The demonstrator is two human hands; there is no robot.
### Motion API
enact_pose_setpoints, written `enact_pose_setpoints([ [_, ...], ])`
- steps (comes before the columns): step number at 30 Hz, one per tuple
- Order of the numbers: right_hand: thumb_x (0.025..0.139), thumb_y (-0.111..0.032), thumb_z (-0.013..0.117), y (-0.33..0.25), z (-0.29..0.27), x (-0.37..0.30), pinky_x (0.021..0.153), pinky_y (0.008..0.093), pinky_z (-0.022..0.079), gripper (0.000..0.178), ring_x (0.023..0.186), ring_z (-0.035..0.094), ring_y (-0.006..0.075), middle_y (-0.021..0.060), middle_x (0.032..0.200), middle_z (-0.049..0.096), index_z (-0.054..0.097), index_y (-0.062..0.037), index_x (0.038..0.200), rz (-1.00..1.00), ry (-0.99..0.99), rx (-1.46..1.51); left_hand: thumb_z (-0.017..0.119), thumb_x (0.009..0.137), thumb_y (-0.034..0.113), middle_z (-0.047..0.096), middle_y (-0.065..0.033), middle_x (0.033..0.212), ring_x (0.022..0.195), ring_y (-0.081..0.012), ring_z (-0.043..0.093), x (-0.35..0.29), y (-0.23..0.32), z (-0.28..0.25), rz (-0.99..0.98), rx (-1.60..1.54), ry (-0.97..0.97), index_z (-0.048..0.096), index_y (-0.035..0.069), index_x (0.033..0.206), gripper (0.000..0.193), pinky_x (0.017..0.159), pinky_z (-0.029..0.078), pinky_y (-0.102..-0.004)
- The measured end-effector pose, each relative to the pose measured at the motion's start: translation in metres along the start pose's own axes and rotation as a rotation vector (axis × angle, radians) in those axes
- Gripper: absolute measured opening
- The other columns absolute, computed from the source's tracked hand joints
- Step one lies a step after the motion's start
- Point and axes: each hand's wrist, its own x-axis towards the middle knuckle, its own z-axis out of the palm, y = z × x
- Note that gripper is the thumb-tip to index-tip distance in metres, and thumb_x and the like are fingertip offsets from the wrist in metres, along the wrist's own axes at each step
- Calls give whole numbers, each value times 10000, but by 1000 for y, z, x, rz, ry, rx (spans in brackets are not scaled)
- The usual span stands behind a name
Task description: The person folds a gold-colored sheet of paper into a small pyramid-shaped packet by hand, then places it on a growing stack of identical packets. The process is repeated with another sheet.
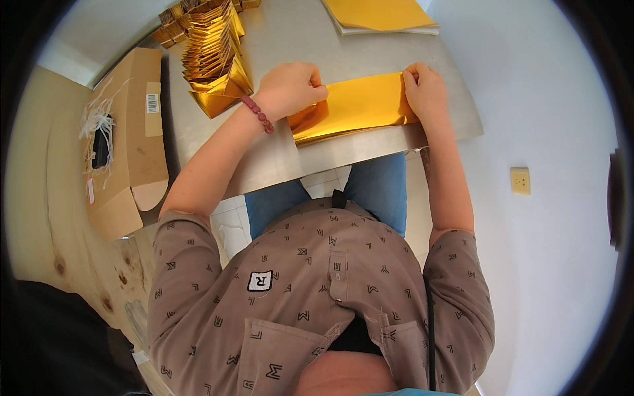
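Observation:
A shiny gold foil paper sheet (366, 102), folded into a long strip, lies near the front edge of the metal table (277, 155). My left hand (290, 89), below a reddish bead bracelet (257, 115), has its fingers curled in a pinch at the strip's upper left end. At the upper right corner, my right hand (426, 94) pinches the same strip between thumb and fingers. A long row of folded gold paper pieces (212, 56), tucked one against another, lies just beyond my left wrist.
Farther back on the right sits a stack of gold sheets (380, 14). More folded pieces (173, 32) are bunched at the far left. An open cardboard box (146, 155) with white paper shreds stands left of the table. A white wall (528, 119) rises to the right.

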Motion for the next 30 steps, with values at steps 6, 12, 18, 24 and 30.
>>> enact_pose_setpoints([
  [6,975,-199,663,3,10,-10,863,454,506,117,974,619,358,117,962,697,674,-82,972,-85,102,-24,671,874,282,746,-149,858,828,-341,721,-8,20,1,16,226,23,716,62,907,227,738,558,-458],
  [12,939,-168,685,0,8,-9,847,456,525,90,962,625,365,123,995,691,676,-87,976,-105,120,-29,664,871,181,702,-139,1052,988,-334,680,-8,16,13,178,371,125,693,98,1057,206,834,537,-470],
  [18,938,-164,686,-7,8,-13,807,456,540,111,960,638,354,118,1008,674,669,-98,1026,-137,235,0,622,877,45,604,-106,1278,1173,-311,583,-2,0,23,530,358,195,667,225,1343,502,1024,474,-428],
  [24,945,-159,659,-7,6,-13,728,437,548,63,863,655,341,113,886,664,666,-98,961,-173,155,-5,603,883,21,601,-101,1324,1202,-320,570,6,-5,20,606,390,137,695,220,1321,490,1066,458,-420],
  [30,935,-195,675,-7,2,-13,701,428,547,100,827,662,322,85,850,662,667,-97,918,-187,139,-41,666,893,106,635,-109,1296,1226,-313,564,15,5,14,681,387,146,778,151,1178,310,1064,462,-414],
])
